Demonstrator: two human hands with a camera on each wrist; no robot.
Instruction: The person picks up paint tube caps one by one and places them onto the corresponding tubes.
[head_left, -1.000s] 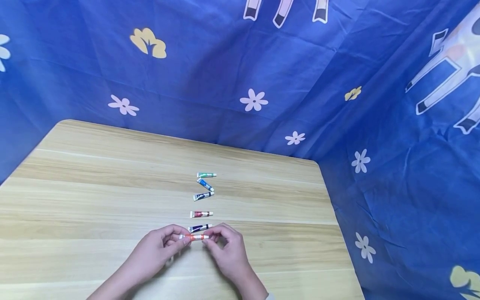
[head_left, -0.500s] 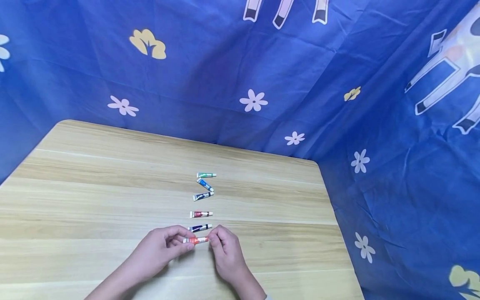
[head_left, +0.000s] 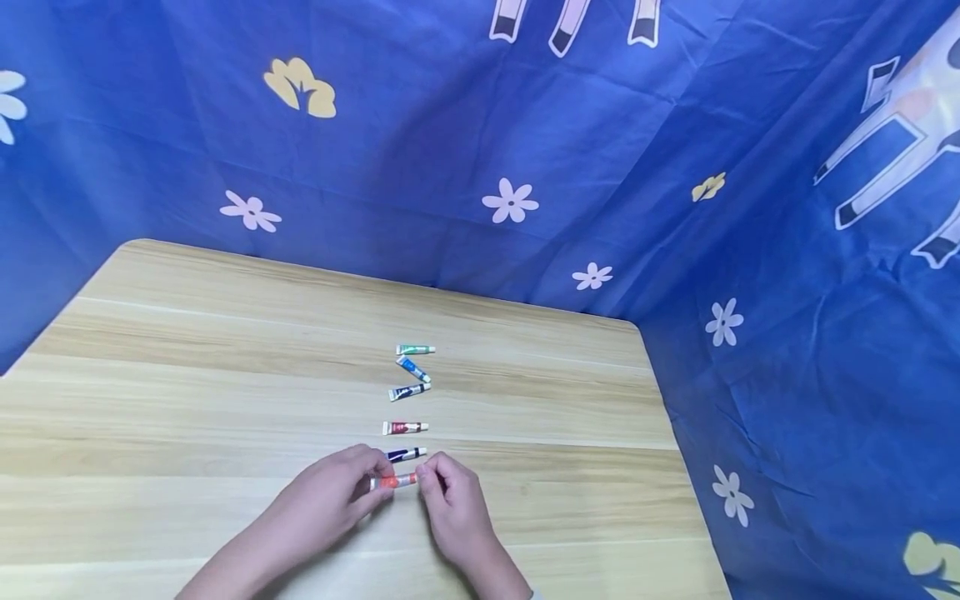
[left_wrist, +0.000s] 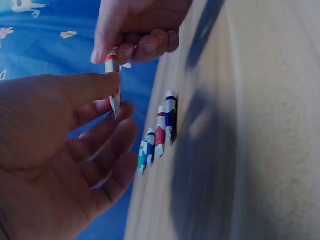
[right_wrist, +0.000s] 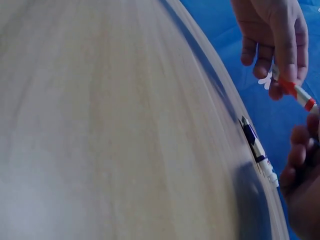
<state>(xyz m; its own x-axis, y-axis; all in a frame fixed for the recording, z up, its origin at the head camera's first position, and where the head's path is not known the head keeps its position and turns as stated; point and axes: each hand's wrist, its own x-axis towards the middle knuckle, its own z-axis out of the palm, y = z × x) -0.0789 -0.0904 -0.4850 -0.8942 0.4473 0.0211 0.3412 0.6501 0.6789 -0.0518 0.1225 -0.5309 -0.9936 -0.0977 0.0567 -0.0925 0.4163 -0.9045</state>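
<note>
An orange-red paint tube (head_left: 395,481) is held between both hands, lifted above the table. My left hand (head_left: 337,492) pinches its flat crimped end between thumb and index finger, the other fingers spread loosely in the left wrist view. At the cap end, my right hand (head_left: 457,508) pinches with thumb and curled index finger, which hide the cap. Just behind lies a dark purple tube (head_left: 407,455), partly covered by the left fingers in the head view. A crimson tube (head_left: 405,427) rests farther back.
Beyond the crimson tube lie a navy tube (head_left: 409,392), a bright blue tube (head_left: 414,369) set at a slant, and a green tube (head_left: 416,350). The wood-grain table (head_left: 187,375) meets a blue patterned cloth (head_left: 420,150) at its back and right side.
The right hand has gone from straighter fingertips at the tube's end to a tighter pinch over the cap. The paint tube has shifted slightly right and nearer; the left hand has shifted right too.
</note>
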